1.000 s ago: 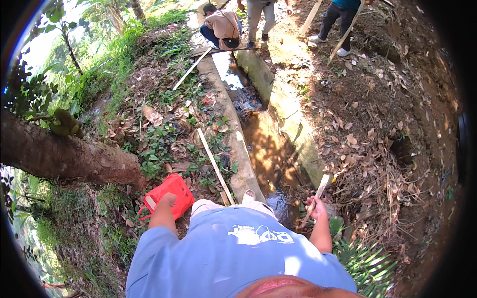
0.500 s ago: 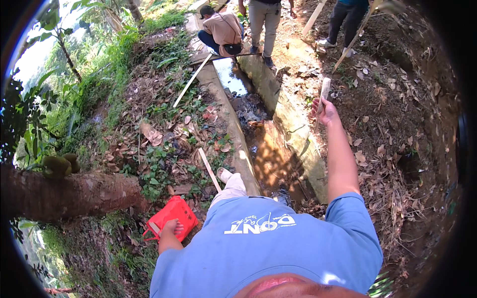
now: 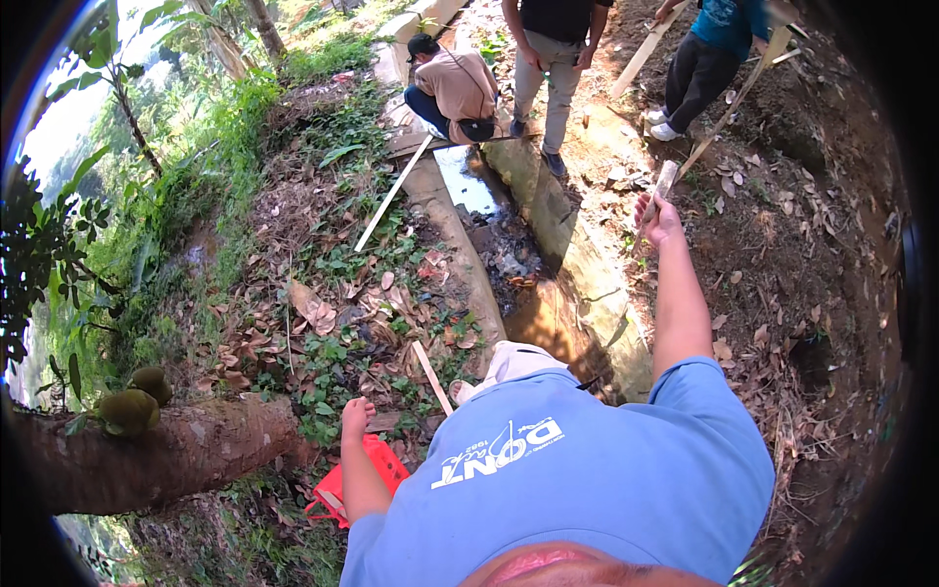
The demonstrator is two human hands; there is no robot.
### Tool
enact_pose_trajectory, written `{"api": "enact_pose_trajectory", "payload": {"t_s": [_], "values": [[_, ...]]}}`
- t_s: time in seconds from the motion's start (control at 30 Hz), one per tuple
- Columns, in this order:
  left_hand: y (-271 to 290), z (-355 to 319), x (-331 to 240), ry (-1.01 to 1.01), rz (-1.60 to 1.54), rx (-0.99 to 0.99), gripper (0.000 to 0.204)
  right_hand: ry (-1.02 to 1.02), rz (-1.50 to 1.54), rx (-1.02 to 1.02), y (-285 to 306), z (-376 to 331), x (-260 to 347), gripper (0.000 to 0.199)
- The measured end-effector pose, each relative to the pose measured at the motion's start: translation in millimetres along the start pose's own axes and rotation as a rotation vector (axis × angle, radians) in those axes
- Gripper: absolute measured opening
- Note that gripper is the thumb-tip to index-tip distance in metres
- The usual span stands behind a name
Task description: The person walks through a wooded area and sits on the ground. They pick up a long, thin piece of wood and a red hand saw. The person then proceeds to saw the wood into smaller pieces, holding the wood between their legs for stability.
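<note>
My right hand (image 3: 663, 223) is stretched forward along the right bank of the ditch, its fingers closed round a short, weathered wooden stick (image 3: 667, 178). The stick is tilted, its upper end poking out above the fist and a thinner part showing below. My left hand (image 3: 358, 417) hangs at my left side with fingers loosely curled; nothing shows in it. Beneath and behind that forearm is a bright red bag (image 3: 389, 464) with a thin strap, partly covered by the arm. Whether the arm touches the bag, I cannot tell.
A concrete-edged ditch (image 3: 472, 264) with murky water and debris runs ahead. Pale wooden slats (image 3: 393, 193) lie on the leafy left bank. A thick trunk (image 3: 196, 455) with green fruit (image 3: 129, 411) crosses at left. Ahead, one person (image 3: 460, 88) crouches; two others stand, one holding planks.
My left hand has moved up and forward from over the red bag. The right hand still grips the stick. The view has shifted, with the people ahead appearing lower and farther right.
</note>
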State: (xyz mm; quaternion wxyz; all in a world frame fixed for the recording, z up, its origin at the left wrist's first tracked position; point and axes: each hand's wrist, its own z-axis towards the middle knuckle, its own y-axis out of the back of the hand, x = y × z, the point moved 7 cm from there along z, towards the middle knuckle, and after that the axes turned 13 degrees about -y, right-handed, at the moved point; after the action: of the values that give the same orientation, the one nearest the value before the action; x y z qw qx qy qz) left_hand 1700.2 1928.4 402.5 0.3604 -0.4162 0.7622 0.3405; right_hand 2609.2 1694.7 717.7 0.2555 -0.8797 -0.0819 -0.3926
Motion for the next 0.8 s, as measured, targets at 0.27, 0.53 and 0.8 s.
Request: {"api": "enact_pose_trajectory", "payload": {"t_s": [0.27,0.53,0.8], "values": [[-24.8,-72.3,91.1,0.419,-0.025,0.111,0.036,-0.009,0.092,0.035,-34.9,75.5,40.1,0.034],[16.6,-151.5,91.0,0.556,-0.124,-0.077,0.039,-0.005,0.057,0.119,-92.4,138.3,36.6,0.032],[-5.0,-81.2,-7.8,0.393,-0.111,-0.162,0.039,-0.054,0.064,0.080,-109.9,206.5,45.9,0.038]]}}
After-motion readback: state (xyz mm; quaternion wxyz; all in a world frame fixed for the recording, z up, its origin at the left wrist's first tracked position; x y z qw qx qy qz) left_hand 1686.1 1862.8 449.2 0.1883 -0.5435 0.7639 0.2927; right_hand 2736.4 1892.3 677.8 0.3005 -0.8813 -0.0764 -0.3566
